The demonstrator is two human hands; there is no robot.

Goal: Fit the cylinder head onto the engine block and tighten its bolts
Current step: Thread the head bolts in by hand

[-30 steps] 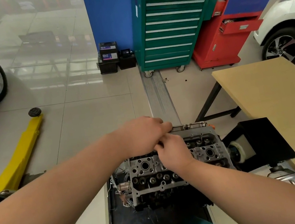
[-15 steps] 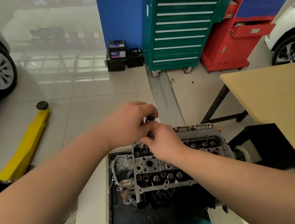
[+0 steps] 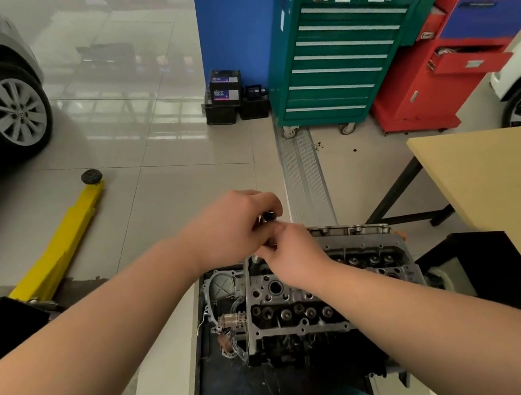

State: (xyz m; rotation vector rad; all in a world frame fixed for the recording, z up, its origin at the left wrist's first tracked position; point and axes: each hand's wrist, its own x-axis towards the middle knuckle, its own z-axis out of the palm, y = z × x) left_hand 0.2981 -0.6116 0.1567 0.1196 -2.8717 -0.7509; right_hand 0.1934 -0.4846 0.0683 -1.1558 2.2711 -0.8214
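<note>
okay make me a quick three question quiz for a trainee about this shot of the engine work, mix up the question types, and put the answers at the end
1. True or false: the cylinder head already sits on the engine, with both hands above its far left end.
2. Multiple choice: what does the left hand pinch at its fingertips? A) a small dark bolt B) a yellow rag C) a hammer
3. Fill in: the rolling tool chest beside the red cabinet is coloured ____.

Key:
1. True; the right hand meets the left there.
2. A, the small dark bolt.
3. Green.
</note>
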